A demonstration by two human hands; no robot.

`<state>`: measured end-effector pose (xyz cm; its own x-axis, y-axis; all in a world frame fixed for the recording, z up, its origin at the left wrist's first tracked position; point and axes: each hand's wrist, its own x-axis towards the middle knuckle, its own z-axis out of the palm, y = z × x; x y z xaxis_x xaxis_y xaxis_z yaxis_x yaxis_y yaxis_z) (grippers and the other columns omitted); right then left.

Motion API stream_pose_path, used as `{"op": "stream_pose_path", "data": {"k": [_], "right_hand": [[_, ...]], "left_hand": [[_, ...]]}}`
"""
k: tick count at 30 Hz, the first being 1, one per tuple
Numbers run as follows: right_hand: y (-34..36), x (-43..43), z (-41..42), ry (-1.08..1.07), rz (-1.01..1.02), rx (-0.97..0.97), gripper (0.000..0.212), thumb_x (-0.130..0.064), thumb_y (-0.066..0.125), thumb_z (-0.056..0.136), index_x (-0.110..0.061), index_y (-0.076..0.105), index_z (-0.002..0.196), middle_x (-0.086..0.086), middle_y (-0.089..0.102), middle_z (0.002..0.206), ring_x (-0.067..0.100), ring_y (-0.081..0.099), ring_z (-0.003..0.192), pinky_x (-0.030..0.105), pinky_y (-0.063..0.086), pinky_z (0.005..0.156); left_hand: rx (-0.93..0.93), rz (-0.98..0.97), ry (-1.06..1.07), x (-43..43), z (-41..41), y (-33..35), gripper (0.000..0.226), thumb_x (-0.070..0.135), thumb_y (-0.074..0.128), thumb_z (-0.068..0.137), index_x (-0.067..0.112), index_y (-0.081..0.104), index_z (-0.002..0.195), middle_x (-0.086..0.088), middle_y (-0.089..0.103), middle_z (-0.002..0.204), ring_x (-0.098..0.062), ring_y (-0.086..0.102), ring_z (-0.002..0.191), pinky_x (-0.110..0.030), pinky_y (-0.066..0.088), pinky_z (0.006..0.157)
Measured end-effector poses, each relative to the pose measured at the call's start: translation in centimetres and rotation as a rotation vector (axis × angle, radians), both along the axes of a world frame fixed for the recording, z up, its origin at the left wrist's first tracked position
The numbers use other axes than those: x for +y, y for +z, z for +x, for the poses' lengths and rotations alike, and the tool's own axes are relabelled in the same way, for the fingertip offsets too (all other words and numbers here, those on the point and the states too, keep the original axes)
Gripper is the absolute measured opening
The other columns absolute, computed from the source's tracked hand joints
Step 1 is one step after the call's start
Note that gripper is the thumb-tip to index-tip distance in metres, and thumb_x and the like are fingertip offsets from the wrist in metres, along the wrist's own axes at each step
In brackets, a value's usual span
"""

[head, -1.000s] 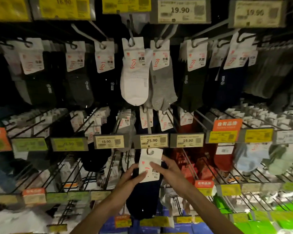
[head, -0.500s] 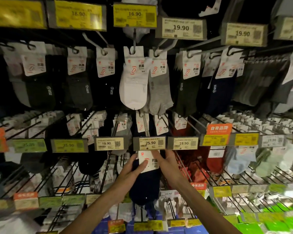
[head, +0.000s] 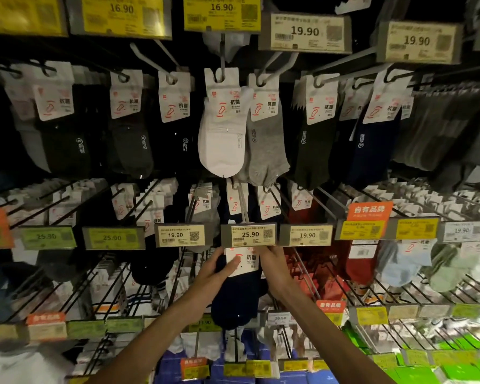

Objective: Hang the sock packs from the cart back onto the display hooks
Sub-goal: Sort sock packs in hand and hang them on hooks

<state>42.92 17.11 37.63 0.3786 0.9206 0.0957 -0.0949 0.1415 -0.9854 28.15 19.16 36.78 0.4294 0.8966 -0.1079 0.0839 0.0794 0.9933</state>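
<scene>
My left hand (head: 214, 275) and right hand (head: 275, 268) pinch the navy sock pack (head: 240, 296), with its card top hidden behind the 25.90 tag (head: 248, 235) at twelve o'clock. I cannot tell if it is hooked yet, and the cart is out of view.

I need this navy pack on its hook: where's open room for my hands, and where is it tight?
Open: the hook behind the 25.90 tag looks bare from the tag back to a card hung deeper. The left hand and right hand hold the navy pack just under that tag. Tight: grey socks left, wire hooks and red socks right.
</scene>
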Motion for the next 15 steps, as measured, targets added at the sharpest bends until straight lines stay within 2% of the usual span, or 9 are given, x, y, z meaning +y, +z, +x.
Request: {"op": "stream_pose_path", "data": {"k": [2, 4, 5, 8, 11, 13, 15], "right_hand": [[-0.3, 0.1, -0.1, -0.006, 0.017, -0.079, 0.025, -0.007, 0.052, 0.099, -0.020, 0.067, 0.114, -0.005, 0.072, 0.112, 0.013, 0.063, 0.114, 0.024, 0.051, 0.093], [-1.3, -0.6, -0.5, -0.106, 0.119, -0.166, 0.029, -0.008, 0.055, 0.099, -0.012, 0.059, 0.127, 0.003, 0.065, 0.125, 0.018, 0.057, 0.122, 0.033, 0.044, 0.105], [-2.0, -1.3, -0.6, -0.185, 0.189, -0.219, 0.031, -0.007, 0.055, 0.098, -0.014, 0.056, 0.129, 0.004, 0.060, 0.128, 0.018, 0.055, 0.123, 0.032, 0.043, 0.106], [-3.2, -2.9, -1.3, -0.344, 0.308, -0.358, 0.029, -0.004, 0.054, 0.090, -0.022, 0.064, 0.110, 0.003, 0.049, 0.125, 0.016, 0.050, 0.121, 0.022, 0.041, 0.100], [-3.3, -2.9, -1.4, -0.414, 0.335, -0.407, 0.024, 0.004, 0.054, 0.082, -0.014, 0.066, 0.093, 0.001, 0.044, 0.116, 0.007, 0.048, 0.115, 0.009, 0.036, 0.094], [-3.3, -2.4, -1.2, -0.329, 0.345, -0.431, 0.025, 0.007, 0.051, 0.083, -0.012, 0.067, 0.087, -0.003, 0.055, 0.109, 0.002, 0.055, 0.106, 0.013, 0.042, 0.088], [-3.4, -1.5, -1.1, -0.146, 0.263, -0.409, 0.026, 0.003, 0.048, 0.087, -0.012, 0.068, 0.088, -0.004, 0.067, 0.098, 0.008, 0.064, 0.095, 0.029, 0.053, 0.080]], "left_hand": [[0.039, -0.012, 0.011, 0.7, 0.3, -0.1, 0.037, 0.045, 0.063, 0.094, 0.047, 0.054, 0.130, 0.027, 0.055, 0.128, -0.004, 0.050, 0.126, -0.033, 0.039, 0.112], [0.076, -0.059, -0.009, 1.3, 0.6, -0.1, 0.026, 0.047, 0.059, 0.096, 0.051, 0.053, 0.120, 0.032, 0.050, 0.123, -0.003, 0.046, 0.122, -0.032, 0.037, 0.110], [0.111, -0.064, -0.024, 1.5, 0.7, 0.0, 0.021, 0.048, 0.057, 0.097, 0.050, 0.051, 0.117, 0.030, 0.049, 0.124, -0.002, 0.044, 0.119, -0.030, 0.036, 0.106], [0.149, -0.048, -0.031, 2.4, 1.1, -0.1, 0.039, 0.050, 0.050, 0.099, 0.041, 0.043, 0.136, 0.020, 0.043, 0.137, -0.002, 0.038, 0.126, -0.025, 0.031, 0.105], [0.118, -0.075, 0.056, 3.1, 1.2, -0.2, 0.040, 0.039, 0.051, 0.102, 0.032, 0.046, 0.141, 0.013, 0.050, 0.132, -0.003, 0.044, 0.119, -0.019, 0.037, 0.089], [0.126, -0.074, 0.084, 3.5, 1.2, -0.6, 0.030, 0.035, 0.050, 0.103, 0.032, 0.054, 0.132, 0.011, 0.057, 0.128, 0.000, 0.052, 0.112, -0.012, 0.040, 0.077], [0.135, -0.070, 0.102, 3.5, 1.2, -1.1, 0.015, 0.035, 0.051, 0.103, 0.040, 0.059, 0.114, 0.020, 0.060, 0.115, 0.017, 0.057, 0.094, 0.000, 0.040, 0.066]]}}
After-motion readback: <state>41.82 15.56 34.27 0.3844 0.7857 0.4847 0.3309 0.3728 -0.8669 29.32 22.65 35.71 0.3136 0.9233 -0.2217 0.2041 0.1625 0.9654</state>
